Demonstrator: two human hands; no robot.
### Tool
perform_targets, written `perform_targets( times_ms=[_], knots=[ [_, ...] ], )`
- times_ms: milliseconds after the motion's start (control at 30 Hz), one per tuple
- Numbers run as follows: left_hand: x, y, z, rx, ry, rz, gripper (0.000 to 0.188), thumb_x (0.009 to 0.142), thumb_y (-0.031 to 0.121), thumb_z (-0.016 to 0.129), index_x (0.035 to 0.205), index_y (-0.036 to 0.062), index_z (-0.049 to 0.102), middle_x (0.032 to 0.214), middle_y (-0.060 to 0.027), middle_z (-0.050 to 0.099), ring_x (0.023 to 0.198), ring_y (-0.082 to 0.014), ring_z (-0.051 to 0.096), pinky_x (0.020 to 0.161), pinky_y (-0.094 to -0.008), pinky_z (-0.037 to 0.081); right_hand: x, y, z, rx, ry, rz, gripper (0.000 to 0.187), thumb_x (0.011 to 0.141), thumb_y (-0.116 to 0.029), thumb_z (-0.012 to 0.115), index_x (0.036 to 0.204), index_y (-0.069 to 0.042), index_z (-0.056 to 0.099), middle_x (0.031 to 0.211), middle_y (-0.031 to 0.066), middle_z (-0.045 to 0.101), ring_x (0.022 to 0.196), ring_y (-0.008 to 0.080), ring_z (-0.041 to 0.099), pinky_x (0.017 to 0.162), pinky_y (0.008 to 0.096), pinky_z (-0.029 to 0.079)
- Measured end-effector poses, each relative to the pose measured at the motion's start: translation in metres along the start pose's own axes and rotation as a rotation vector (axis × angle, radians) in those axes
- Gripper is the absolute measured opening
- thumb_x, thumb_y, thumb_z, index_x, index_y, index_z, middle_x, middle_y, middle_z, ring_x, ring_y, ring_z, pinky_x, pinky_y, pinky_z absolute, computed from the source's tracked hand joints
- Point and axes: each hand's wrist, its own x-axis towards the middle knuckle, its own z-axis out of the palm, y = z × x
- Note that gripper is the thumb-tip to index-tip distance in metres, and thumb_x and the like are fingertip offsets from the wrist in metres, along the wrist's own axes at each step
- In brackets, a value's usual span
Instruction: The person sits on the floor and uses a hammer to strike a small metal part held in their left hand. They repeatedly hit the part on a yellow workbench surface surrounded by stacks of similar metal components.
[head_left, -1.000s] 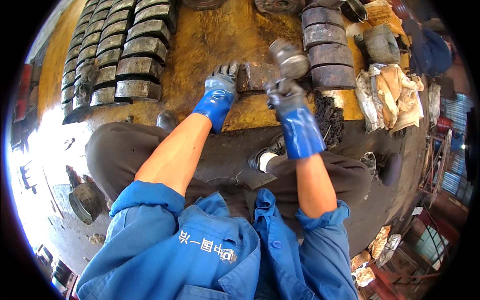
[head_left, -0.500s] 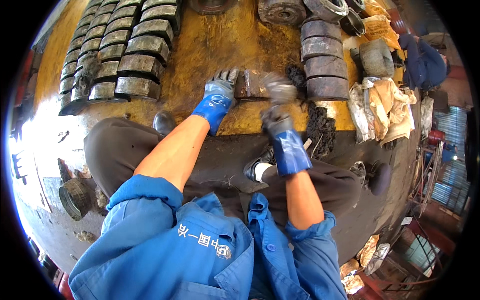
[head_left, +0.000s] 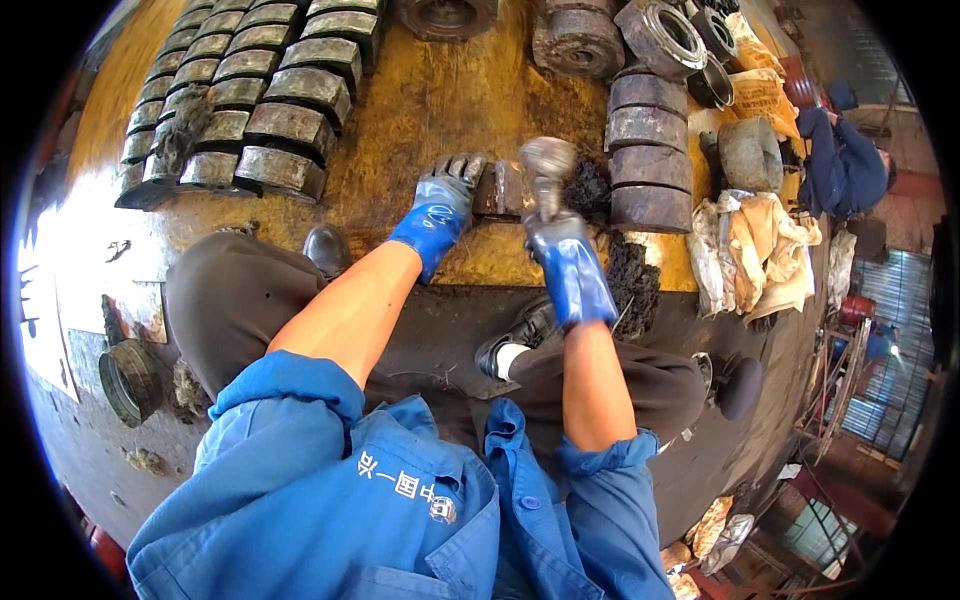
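My left hand point(head_left: 443, 200), in a grey and blue coated work glove, grips the left end of a rusty, dark metal block point(head_left: 510, 188) on the yellow, grimy work surface. Its fingers point away from me, and part of the block is hidden behind them. My right hand point(head_left: 560, 240), gloved alike, is closed round the handle of a hammer point(head_left: 547, 157). Slightly blurred, the hammer's round metal head sits just past the block's right end; I cannot tell whether it touches. Dark fibrous waste point(head_left: 588, 190) lies to the right of the hammer.
Rows of curved metal segments point(head_left: 290, 125) fill the left. Thick metal rings point(head_left: 650, 165) line up at the right, near crumpled sacks point(head_left: 765, 245). Another person point(head_left: 845, 165) bends over at far right. A metal ring point(head_left: 130, 380) lies on the floor by my left knee.
My right hand and the hammer have moved up and away from me relative to the block. The view has tilted slightly, shifting the table downward. My left hand stays at the block.
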Motion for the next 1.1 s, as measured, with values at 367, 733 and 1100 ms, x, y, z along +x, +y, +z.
perform_targets(
  times_ms=[367,733,1100],
  knots=[
    [-0.002,0.001,0.003,0.005,0.016,-0.010,0.096,0.069,0.023,0.083,0.151,0.0198,0.034,0.154,-0.0123,0.041,0.144,-0.0329,0.037,0.119,-0.0423,0.033,0.035,0.025,0.018,0.903,0.023,-0.378,0.003,0.089,-0.005,0.072,0.088,-0.005,0.068,0.072,0.0027,0.066,0.059,0.0076,0.057,0.050,0.0255,0.044],
    [-0.006,-0.023,0.009,0.033,0.016,-0.015,0.102,0.066,0.033,0.088,0.152,0.0170,0.034,0.153,-0.0136,0.042,0.140,-0.0334,0.042,0.117,-0.0436,0.036,-0.020,-0.019,-0.002,0.456,0.196,-0.344,0.003,0.091,-0.008,0.067,0.093,-0.006,0.068,0.072,0.0037,0.065,0.060,0.0100,0.060,0.055,0.0260,0.050],
    [-0.006,-0.028,0.009,-0.014,0.002,-0.033,0.102,0.066,0.037,0.088,0.151,0.0166,0.035,0.153,-0.0134,0.043,0.141,-0.0334,0.042,0.118,-0.0427,0.036,-0.017,0.006,-0.005,0.245,0.096,-0.307,0.016,0.092,-0.018,0.072,0.100,-0.005,0.070,0.071,0.0054,0.068,0.059,0.0106,0.062,0.054,0.0282,0.053]
  ],
)
